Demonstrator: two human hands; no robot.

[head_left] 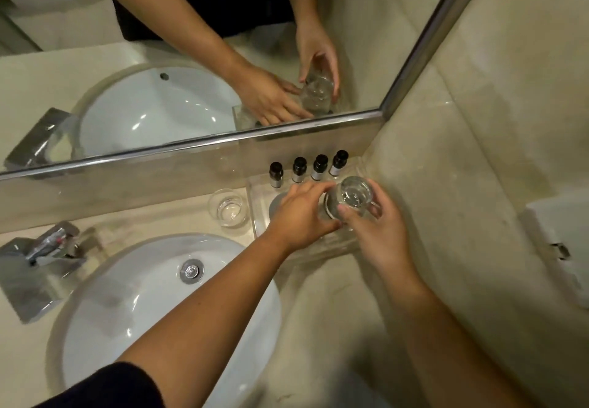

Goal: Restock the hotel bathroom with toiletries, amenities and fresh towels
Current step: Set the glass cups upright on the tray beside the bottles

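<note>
the right hand (376,229) has its fingers (345,209) wrapped round a glass (352,195) above the tray (259,213); the left hand (299,213) seems flat, fingers together, on a coaster. a hasty set-down could topple the bottles (318,167) just behind.

Four bottles (308,168) line the tray's (259,216) back; glass (228,207) stands left.

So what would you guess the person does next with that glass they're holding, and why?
Probably lower the glass onto the round coaster just beneath it. The right hand holds the glass over the clear tray, the left hand rests at that coaster, and a second coaster beside it is bare. Another glass waits on the counter.
</note>
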